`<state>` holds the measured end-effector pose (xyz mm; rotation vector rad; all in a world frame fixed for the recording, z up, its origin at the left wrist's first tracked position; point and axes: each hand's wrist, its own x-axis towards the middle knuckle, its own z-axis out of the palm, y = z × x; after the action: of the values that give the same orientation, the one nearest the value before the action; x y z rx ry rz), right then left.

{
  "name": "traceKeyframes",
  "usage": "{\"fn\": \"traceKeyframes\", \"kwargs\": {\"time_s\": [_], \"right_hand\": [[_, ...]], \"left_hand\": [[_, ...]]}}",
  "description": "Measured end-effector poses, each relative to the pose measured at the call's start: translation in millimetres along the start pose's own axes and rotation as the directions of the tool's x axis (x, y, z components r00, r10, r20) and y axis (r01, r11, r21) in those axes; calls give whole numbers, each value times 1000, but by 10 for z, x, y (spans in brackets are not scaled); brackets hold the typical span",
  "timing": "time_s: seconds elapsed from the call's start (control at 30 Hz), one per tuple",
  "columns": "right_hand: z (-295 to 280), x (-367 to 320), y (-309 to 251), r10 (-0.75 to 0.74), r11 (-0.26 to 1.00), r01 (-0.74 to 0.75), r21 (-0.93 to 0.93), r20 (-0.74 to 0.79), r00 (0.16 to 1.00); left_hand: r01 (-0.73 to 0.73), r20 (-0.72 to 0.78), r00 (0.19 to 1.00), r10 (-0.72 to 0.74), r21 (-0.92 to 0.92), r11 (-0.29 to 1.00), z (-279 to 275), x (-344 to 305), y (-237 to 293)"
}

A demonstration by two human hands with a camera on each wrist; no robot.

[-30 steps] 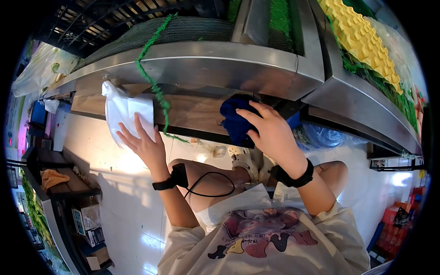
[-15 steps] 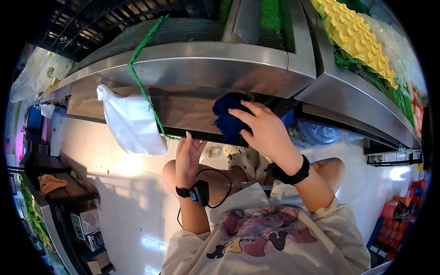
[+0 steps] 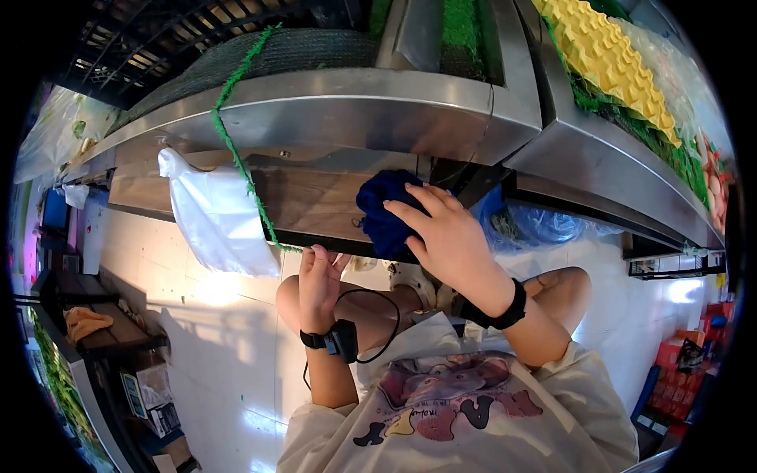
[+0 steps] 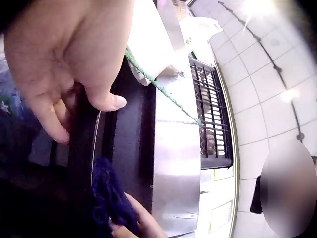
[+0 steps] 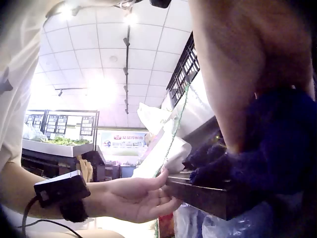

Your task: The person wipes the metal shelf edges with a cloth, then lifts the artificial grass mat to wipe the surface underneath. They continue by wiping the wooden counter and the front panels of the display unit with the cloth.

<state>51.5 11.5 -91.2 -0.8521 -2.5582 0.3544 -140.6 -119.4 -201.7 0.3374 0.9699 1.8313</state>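
My right hand [image 3: 457, 240] holds a bunched dark blue cloth [image 3: 382, 206] against a brown wooden shelf [image 3: 311, 199] under a steel counter. Its fingers spread over the cloth, covering its right side. In the left wrist view, those fingers show curled at the side of the cloth [image 4: 111, 198]. To the left, my left hand [image 3: 317, 288] grips the shelf's front edge. Its thumb lies on top and its fingers reach underneath, as the right wrist view shows at the shelf edge [image 5: 200, 193].
A white plastic bag [image 3: 219, 225] hangs from the counter left of my left hand. Beside it dangles a green fuzzy cord [image 3: 236, 158]. The steel counter rim [image 3: 347, 110] runs above both hands. Blue plastic wrapping [image 3: 544, 229] lies under the counter at right.
My left hand has moved right, from in front of the white bag to the shelf's front edge. The bag hangs lower. The right hand and cloth have shifted slightly left.
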Motion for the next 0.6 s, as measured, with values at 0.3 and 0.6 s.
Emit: {"fn": "traceKeyframes", "kwargs": {"time_s": [0.3,0.6], "right_hand": [[-37,69,75,12,1000,-12,28,23,1000],[-44,-122,-132,15,1000,-16,15,62,998]], "left_hand": [[-25,-41,999,23,-64,998,-12,95,-99],[-27,-80,996,24,-37,999,69,-228,38]]}}
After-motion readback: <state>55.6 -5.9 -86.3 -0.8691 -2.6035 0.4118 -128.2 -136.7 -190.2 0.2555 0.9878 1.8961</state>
